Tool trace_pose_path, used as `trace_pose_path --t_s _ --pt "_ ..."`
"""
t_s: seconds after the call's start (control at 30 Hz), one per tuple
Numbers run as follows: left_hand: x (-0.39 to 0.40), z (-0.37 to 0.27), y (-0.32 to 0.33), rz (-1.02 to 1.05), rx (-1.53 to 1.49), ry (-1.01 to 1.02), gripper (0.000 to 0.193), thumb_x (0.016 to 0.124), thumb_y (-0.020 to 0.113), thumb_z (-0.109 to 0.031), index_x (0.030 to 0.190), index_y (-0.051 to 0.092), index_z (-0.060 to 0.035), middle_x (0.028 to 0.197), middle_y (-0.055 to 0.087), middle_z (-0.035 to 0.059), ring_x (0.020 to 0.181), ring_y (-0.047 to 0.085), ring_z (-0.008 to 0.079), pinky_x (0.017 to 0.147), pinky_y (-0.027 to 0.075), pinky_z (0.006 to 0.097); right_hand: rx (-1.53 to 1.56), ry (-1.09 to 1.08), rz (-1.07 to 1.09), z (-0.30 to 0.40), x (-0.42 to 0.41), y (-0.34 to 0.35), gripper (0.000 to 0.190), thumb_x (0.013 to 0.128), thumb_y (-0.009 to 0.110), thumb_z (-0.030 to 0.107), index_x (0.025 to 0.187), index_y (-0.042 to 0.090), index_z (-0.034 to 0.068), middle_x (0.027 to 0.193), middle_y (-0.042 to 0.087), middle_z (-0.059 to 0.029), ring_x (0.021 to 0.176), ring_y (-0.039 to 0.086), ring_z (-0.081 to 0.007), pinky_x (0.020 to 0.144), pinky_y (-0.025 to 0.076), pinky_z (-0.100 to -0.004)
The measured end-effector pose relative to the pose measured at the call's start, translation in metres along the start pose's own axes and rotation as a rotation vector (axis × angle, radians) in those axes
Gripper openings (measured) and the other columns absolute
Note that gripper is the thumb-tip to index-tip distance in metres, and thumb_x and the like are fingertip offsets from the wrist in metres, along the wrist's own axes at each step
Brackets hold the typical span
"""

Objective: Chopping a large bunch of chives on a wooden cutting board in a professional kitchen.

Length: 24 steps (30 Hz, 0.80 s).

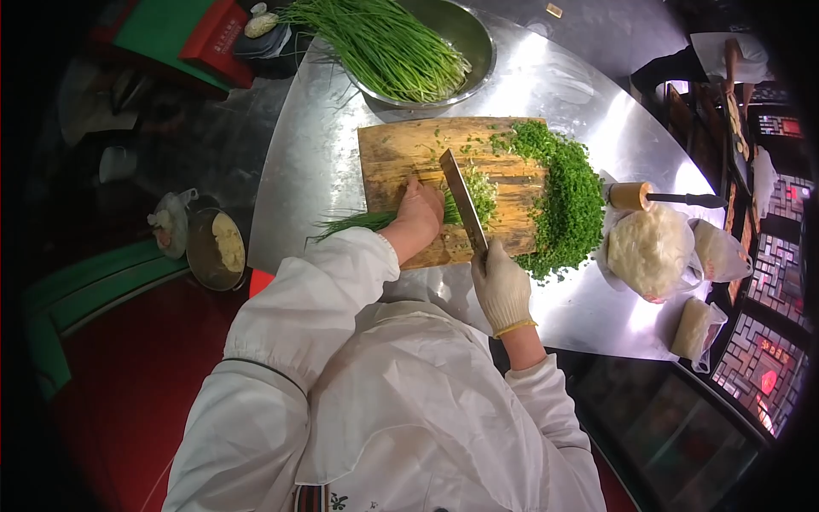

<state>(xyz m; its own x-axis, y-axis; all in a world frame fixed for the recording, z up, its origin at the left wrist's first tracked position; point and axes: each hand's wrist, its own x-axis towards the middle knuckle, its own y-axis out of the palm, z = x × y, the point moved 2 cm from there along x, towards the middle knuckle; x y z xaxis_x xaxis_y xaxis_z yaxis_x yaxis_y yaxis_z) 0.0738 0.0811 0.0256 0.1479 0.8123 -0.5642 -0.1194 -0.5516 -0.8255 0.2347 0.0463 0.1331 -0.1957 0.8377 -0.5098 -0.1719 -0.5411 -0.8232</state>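
My bare left hand (422, 208) presses a bundle of long green chives (358, 221) onto a wooden cutting board (409, 150). The bundle's tips trail off the board's left edge. In a knitted white glove, my right hand (502, 285) grips a cleaver (464, 201). Its blade stands at the cut end of the bundle, close to my left fingers; whether it touches the board I cannot tell. Pale chopped stem pieces (481, 192) lie just right of the blade. A large heap of chopped chives (566, 198) covers the board's right edge and spills onto the metal table.
On the steel table (307, 147), a metal bowl (483, 57) of whole chives (409, 51) stands beyond the board. At right are a wooden-headed tool (630, 196), a bagged pale mass (651, 253) and smaller bags. A pot (214, 249) sits off the left edge. Another person (736, 64) stands far right.
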Motion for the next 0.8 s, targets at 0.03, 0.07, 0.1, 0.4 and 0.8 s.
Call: trace_pose_path --t_s 0.03,0.07,0.1,0.4,0.8 --pt "0.0 0.0 -0.001 0.027 0.012 0.019 0.034 0.095 0.054 -0.023 0.123 0.063 -0.0059 0.11 0.069 0.0104 0.114 0.059 0.028 0.106 0.026 0.0546 -0.013 -0.01 0.001 -0.001 -0.001 0.002 0.027 0.096 0.057 0.031 0.098 0.052 0.005 0.077 0.068 -0.0205 0.074 0.069 -0.043 0.064 0.054 -0.0538" --pt "-0.001 0.001 0.0 0.027 0.011 0.019 0.034 0.095 0.054 -0.023 0.123 0.063 -0.0059 0.11 0.069 0.0104 0.114 0.059 0.028 0.106 0.026 0.0546 -0.025 -0.02 0.003 -0.001 -0.001 0.005 0.027 0.096 0.057 0.031 0.098 0.052 0.004 0.077 0.068 -0.0206 0.074 0.069 -0.0432 0.064 0.054 -0.0539" --pt "-0.001 0.002 0.002 0.019 0.026 0.04 0.041 0.095 0.055 -0.032 0.124 0.061 -0.0044 0.111 0.067 0.0132 0.111 0.058 0.028 0.103 0.029 0.0528 -0.025 -0.021 0.004 -0.001 0.0 0.007 0.027 0.096 0.057 0.031 0.098 0.052 0.004 0.077 0.068 -0.0206 0.074 0.069 -0.0432 0.064 0.054 -0.0539" --pt "0.0 0.0 0.014 -0.068 -0.047 0.004 0.034 0.095 0.051 -0.018 0.125 0.062 -0.0032 0.108 0.067 0.0128 0.111 0.059 0.0279 0.105 0.028 0.0522 0.021 -0.058 -0.086 0.0 0.035 0.03 0.027 0.096 0.057 0.032 0.098 0.054 0.006 0.079 0.068 -0.0246 0.075 0.068 -0.0449 0.065 0.054 -0.0541" --pt "0.0 0.002 0.003 0.009 -0.007 0.041 0.04 0.094 0.056 -0.027 0.125 0.062 -0.0025 0.112 0.068 0.011 0.109 0.06 0.0276 0.102 0.029 0.0532 0.023 0.016 0.005 -0.001 0.003 0.018 0.026 0.097 0.055 0.03 0.098 0.052 0.005 0.076 0.068 -0.0233 0.073 0.067 -0.0458 0.065 0.052 -0.0561"
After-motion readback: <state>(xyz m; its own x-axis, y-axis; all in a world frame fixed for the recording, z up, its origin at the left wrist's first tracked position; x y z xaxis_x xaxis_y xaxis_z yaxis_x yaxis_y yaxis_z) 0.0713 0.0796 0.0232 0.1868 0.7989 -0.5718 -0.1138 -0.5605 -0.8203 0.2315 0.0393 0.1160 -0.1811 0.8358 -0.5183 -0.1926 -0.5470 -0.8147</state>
